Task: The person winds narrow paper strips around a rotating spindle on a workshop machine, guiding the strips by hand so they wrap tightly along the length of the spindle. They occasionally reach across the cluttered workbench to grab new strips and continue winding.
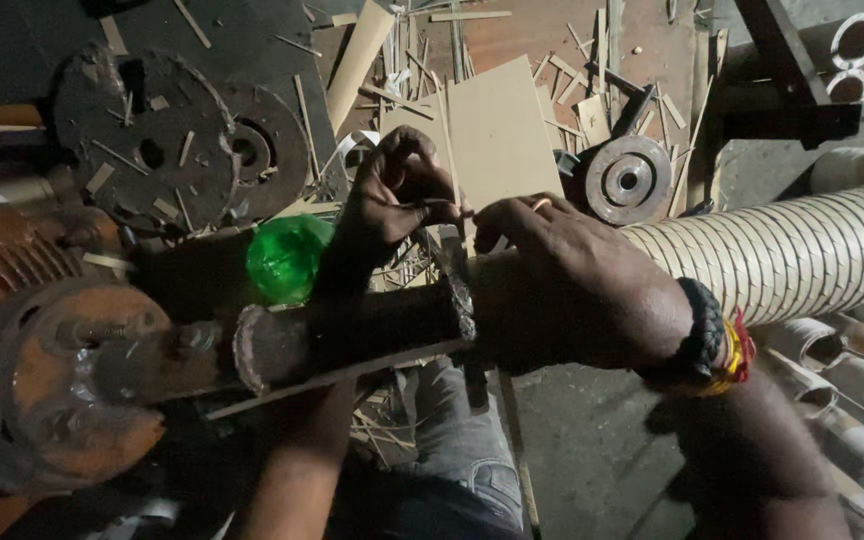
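My left hand [392, 195] pinches a thin strip end [442, 203] above the dark rusty spindle [352, 335]; my right hand [562, 285] wraps the spiral-wound cardboard tube [802, 250]. Tube looks largely wound; strip end not yet finished off.

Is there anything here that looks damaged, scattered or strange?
Yes. Thin offcut strips and board pieces lie scattered over the floor beyond the hands. The motor at lower left is rusty. The left hand and right hand meet at a dark shaft beside a striped tube.
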